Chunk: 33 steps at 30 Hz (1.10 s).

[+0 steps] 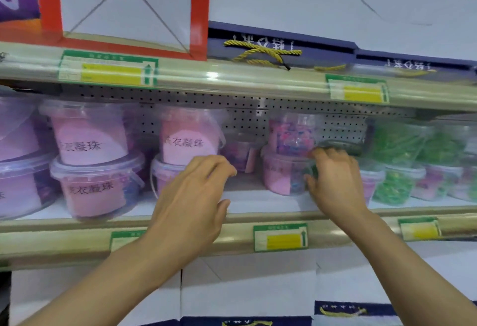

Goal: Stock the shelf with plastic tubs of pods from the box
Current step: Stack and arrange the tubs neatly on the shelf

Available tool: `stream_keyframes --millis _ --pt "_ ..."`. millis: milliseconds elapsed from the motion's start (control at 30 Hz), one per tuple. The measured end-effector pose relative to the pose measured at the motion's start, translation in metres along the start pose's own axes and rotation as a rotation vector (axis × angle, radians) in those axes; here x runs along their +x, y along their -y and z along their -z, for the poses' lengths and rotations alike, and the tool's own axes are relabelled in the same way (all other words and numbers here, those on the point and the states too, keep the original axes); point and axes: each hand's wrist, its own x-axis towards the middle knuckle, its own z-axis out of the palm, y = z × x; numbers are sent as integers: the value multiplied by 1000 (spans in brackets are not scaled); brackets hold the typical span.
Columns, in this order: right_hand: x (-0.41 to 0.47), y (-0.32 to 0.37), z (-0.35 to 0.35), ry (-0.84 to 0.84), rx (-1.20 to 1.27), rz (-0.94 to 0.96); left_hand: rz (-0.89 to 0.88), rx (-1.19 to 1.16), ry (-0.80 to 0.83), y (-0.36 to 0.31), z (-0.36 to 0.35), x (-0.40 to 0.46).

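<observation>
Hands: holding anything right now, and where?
Right hand grips the lower pink tub by its right side, near the lid rim. Left hand holds nothing.

The shelf (258,203) carries clear plastic tubs: pink-labelled tubs (93,189) stacked two high from 9 o'clock to centre, green-filled tubs (392,183) at 3 o'clock.

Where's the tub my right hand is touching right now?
In the head view, right of centre on the middle shelf: the pink tub sits under another tub, against the right hand.
</observation>
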Motion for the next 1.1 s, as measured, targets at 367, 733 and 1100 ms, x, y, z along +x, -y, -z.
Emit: stream_keyframes --millis 367,733,1100 --pt "31 -27 -19 -151 -134 332 375 35 221 -46 -58 55" --pt "40 -45 -24 -246 -133 376 540 210 210 -9 -122 138" --pt "39 -46 -28 -277 -89 270 416 466 262 -3 -126 148"
